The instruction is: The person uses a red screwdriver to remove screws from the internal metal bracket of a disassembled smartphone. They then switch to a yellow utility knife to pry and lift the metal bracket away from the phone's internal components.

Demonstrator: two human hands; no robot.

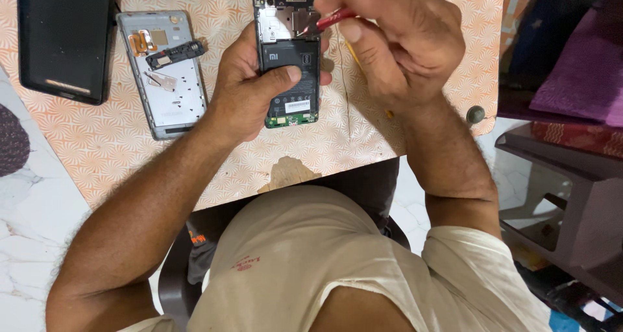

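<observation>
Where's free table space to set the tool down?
Bare table below the back cover, left of the left hand; another strip under the right hand. Crowded: top left, by the black case, and around the phone.

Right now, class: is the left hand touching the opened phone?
Touching. The head view shows the left hand wrapped around the opened phone, thumb pressed across its battery.
</observation>
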